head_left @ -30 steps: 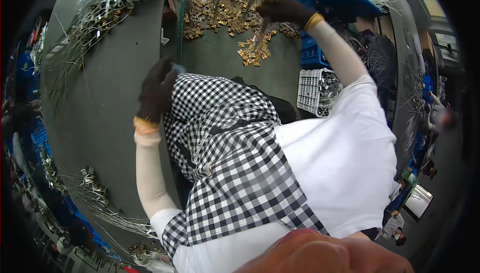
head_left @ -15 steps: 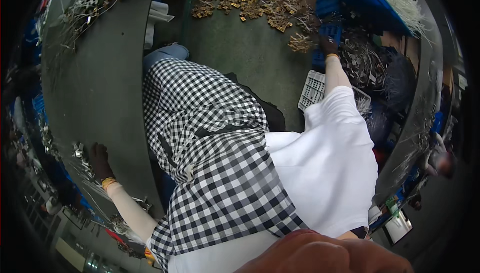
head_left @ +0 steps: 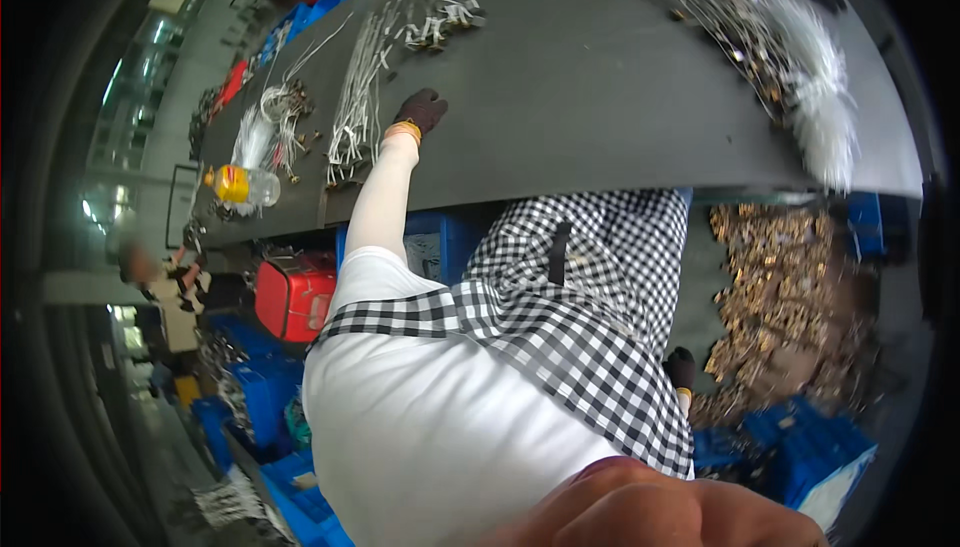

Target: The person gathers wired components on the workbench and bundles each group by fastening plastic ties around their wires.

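My left hand [head_left: 420,110], in a dark glove with a yellow cuff, rests on the dark tabletop [head_left: 560,97] with its fingers loosely apart and nothing seen in them. Closest to it is a row of thin white cables [head_left: 357,112], laid out side by side to its left. A smaller bunch of white cable ends [head_left: 440,25] lies farther back. My right hand [head_left: 680,367], also dark-gloved, hangs low beside my checkered apron [head_left: 570,297]. Its fingers are too small and dark to make out.
A large bundle of cables with white strands [head_left: 825,97] lies at the table's right end. Many brassy pieces [head_left: 775,287] cover the floor at right, near a blue crate [head_left: 815,447]. At left are a yellow-labelled bottle [head_left: 240,185] and a red box [head_left: 292,297].
My view has turned left, so the table now lies in front. My right hand has come away from the blue basket to my side. My left hand remains over the tabletop.
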A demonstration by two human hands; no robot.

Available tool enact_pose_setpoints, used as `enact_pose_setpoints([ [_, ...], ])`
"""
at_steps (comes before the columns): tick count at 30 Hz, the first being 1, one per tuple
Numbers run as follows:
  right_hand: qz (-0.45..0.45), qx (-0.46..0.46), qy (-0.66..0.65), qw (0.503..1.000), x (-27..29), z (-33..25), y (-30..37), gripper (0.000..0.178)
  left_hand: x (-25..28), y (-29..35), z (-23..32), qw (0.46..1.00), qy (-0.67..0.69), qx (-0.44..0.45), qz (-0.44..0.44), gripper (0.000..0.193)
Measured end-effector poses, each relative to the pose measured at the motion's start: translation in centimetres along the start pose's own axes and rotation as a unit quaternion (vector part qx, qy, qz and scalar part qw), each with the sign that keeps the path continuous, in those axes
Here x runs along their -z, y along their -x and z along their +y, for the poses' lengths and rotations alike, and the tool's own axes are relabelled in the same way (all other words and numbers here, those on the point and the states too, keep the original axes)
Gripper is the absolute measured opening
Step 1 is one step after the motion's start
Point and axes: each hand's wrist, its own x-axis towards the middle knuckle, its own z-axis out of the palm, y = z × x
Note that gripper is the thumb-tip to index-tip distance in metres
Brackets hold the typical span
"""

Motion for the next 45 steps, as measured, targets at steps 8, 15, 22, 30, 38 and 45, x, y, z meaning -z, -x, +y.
enact_pose_setpoints([
  [8,-0.035,0.143,0.168,0.975,9.2,-35.5,-9.6,0.035,4.1,-3.3,-6.8,0.956,0.144,0.122,0.226,0.047],
  [15,-0.023,0.508,0.257,0.822,-0.9,-57.1,-13.4,0.031,5.7,-12.5,-9.3,0.946,0.199,0.142,0.211,0.046],
  [22,0.071,0.518,0.401,0.752,-16.3,-64.5,-18.5,0.05,8.1,-21.3,-7.2,0.957,0.12,0.172,0.202,0.055],
  [30,0.032,0.522,0.359,0.773,-17.1,-65.5,-19.1,0.055,10.5,-30.2,-11.3,0.982,0.164,-0.009,0.095,0.063],
  [38,0.057,0.543,0.349,0.761,-16.5,-65.6,-19.2,0.05,12.8,-29.8,2.0,0.976,0.11,0.159,0.098,0.11],
  [45,0.077,0.539,0.33,0.771,-16.5,-65.5,-19.4,0.054,10.4,-31.8,14.3,0.981,-0.013,0.191,0.018,0.134],
])
